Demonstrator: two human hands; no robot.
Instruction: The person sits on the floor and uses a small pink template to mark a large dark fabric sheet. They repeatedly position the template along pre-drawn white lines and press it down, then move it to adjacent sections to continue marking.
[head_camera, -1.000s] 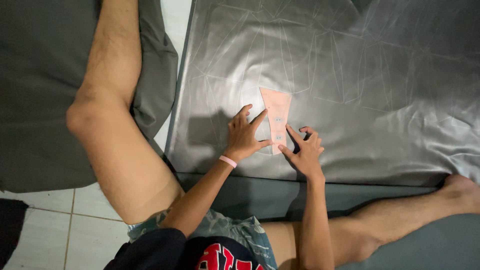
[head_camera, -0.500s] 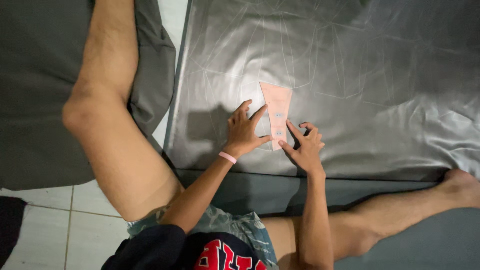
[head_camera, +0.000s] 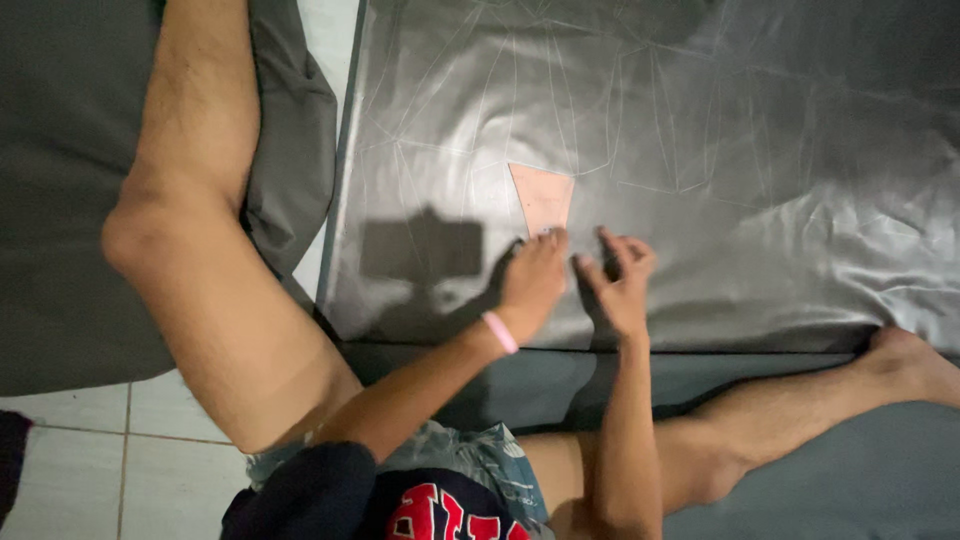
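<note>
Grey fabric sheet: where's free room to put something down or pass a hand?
Open: the grey fabric sheet right of the pink template, and the stretch left of it around the shadow. Crowded: below the template, where the left hand and right hand sit.

A flat pink paper template (head_camera: 542, 198), tapered, lies on shiny grey fabric (head_camera: 760, 120).

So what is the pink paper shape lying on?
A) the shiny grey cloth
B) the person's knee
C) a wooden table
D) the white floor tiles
A: the pink paper shape lies flat on the shiny grey cloth, just above the fingertips of the left hand, with the right hand beside it on the same cloth.
</note>
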